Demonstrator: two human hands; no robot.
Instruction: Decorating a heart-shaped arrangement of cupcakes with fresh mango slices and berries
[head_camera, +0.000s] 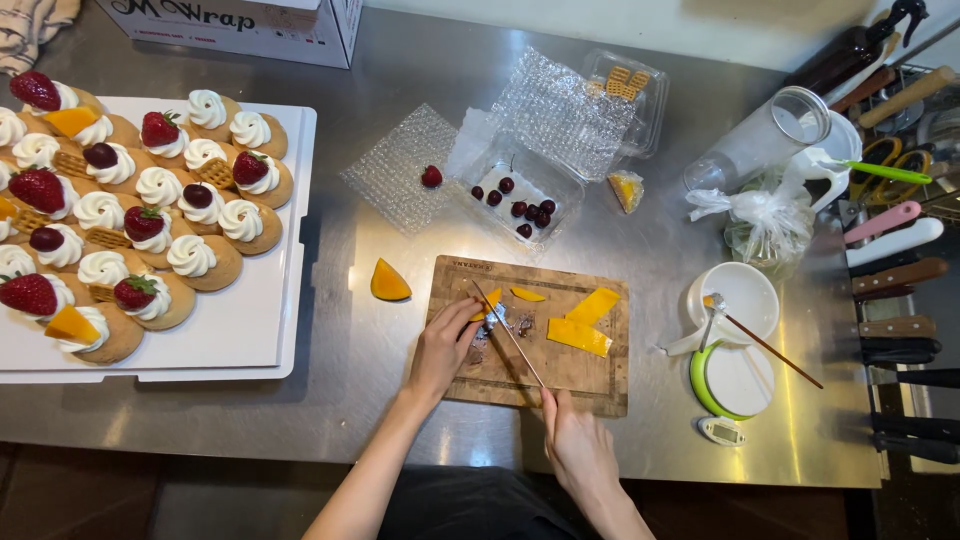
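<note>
The right hand (577, 445) is near, its fingers closed around a long knife (508, 330). The left hand (443, 345) pins a small mango piece (489, 303) with its fingers on the wooden board (590, 385). More yellow slices (580, 322) lie to the right. Farther off on the bench (350, 360), a clear box of dark cherries (520, 205) sits.

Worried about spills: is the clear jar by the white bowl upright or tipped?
Tipped: the clear jar lies on its side, open mouth toward the knife rack.
</note>
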